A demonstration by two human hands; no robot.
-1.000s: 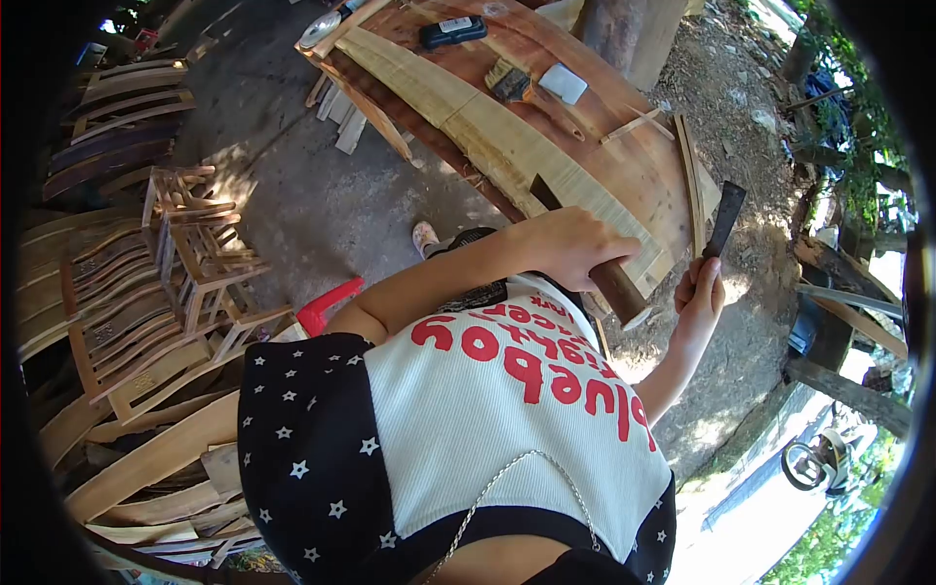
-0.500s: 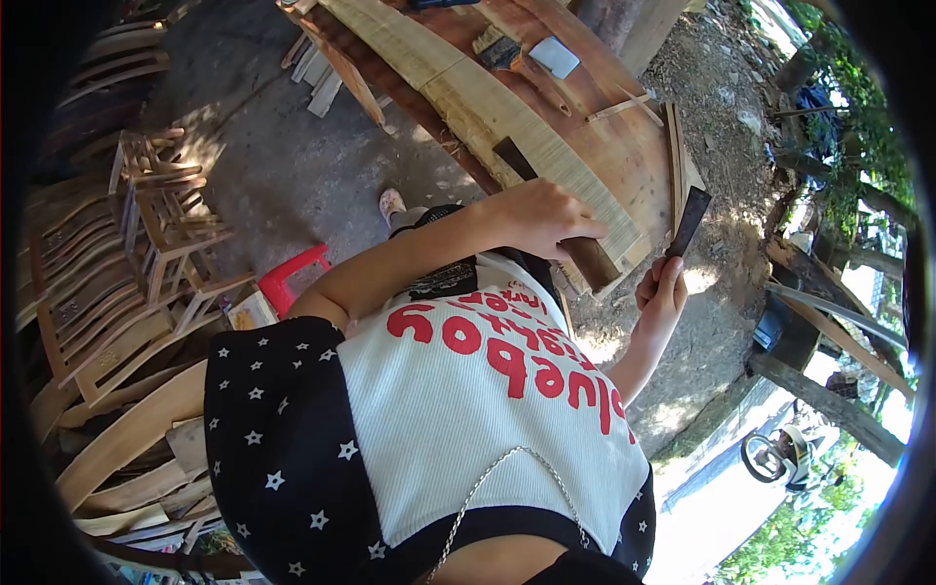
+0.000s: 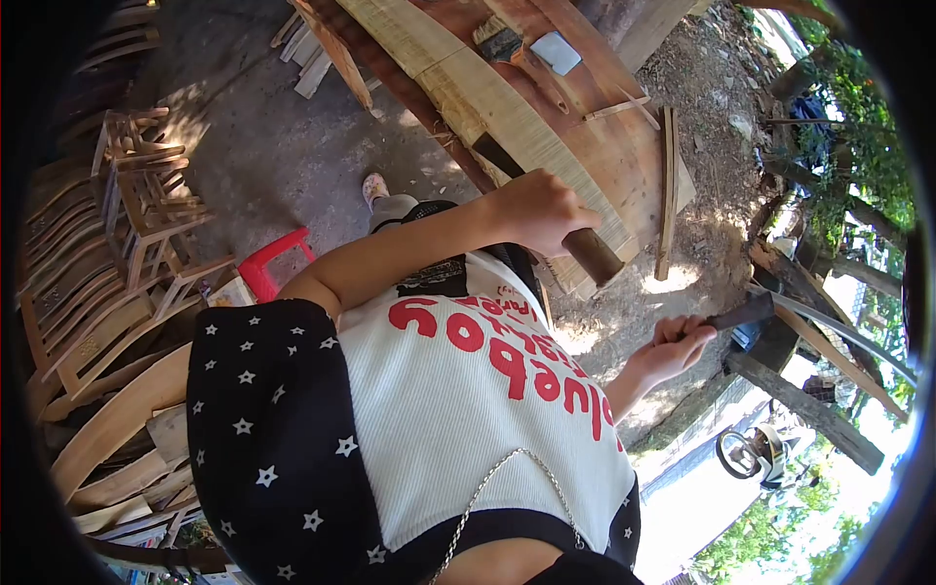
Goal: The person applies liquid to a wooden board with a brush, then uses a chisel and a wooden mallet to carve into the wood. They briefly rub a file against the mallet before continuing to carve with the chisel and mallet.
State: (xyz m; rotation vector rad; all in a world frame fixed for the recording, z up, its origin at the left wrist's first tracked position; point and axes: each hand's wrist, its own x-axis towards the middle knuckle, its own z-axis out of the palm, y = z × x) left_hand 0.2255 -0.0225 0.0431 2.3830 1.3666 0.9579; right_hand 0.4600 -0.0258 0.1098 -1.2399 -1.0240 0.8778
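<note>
My left hand is closed around a tool with a thick brown wooden end sticking out on one side and a dark flat part on the other. This tool lies over the near end of a long pale wooden board. Off to the right, my right hand grips a dark flat bar, which points right, away from the board. Its exact kind is unclear.
Under the board is a reddish-brown wooden surface bearing a light block and thin strips. Wooden chairs and a red stool stand left. Timber posts lie right.
My right hand has moved right and down, away from the board, and its dark bar has swung from upright to pointing right. My left hand keeps its tool, shifted slightly in view.
</note>
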